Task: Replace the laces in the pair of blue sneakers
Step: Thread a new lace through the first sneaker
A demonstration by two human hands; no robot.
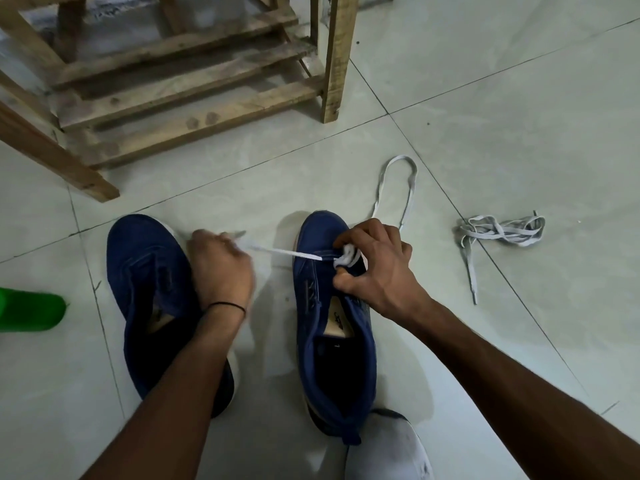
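Both hands hold one white lace (294, 253). The right hand (377, 268) pinches its bunch on the right sneaker (332, 344) beneath it; the left hand (221, 268), against the left sneaker (149, 289), grips the taut end.

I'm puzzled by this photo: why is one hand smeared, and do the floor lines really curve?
Head view: the left hand is motion-blurred gripping the white lace; the right hand, pinching it, is sharp. Same view: the wide-angle lens slightly bows the floor tile joints; corners look dim.
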